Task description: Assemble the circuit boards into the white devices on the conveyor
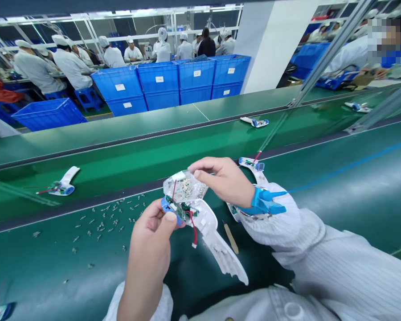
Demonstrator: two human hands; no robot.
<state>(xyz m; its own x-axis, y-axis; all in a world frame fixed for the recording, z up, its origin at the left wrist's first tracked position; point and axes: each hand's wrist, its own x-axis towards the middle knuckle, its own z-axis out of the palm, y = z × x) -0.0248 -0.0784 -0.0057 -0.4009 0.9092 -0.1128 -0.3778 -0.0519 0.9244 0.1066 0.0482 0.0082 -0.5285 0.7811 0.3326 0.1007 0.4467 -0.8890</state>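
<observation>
My left hand (153, 234) grips the blue end of an open white handheld device housing (210, 221), thumb on top. Inside it sits a green circuit board (182, 209), and a red lead with a white plug (194, 244) hangs off it. The ribbed handle slants down to the right. Just behind the device is a clear plastic container (186, 187) with many tiny metal parts. My right hand (225, 180) reaches over its right rim, thumb and forefinger pinched together; whatever they hold is too small to make out. A blue wrist strap (267, 201) circles my right wrist.
Small metal parts (102, 225) lie scattered on the green bench left of my hands. A thin tool with a tan handle (231, 238) lies near the device. Another housing (254, 167) rests beyond my right wrist. More housings (65, 183) sit on the green conveyor (147, 154).
</observation>
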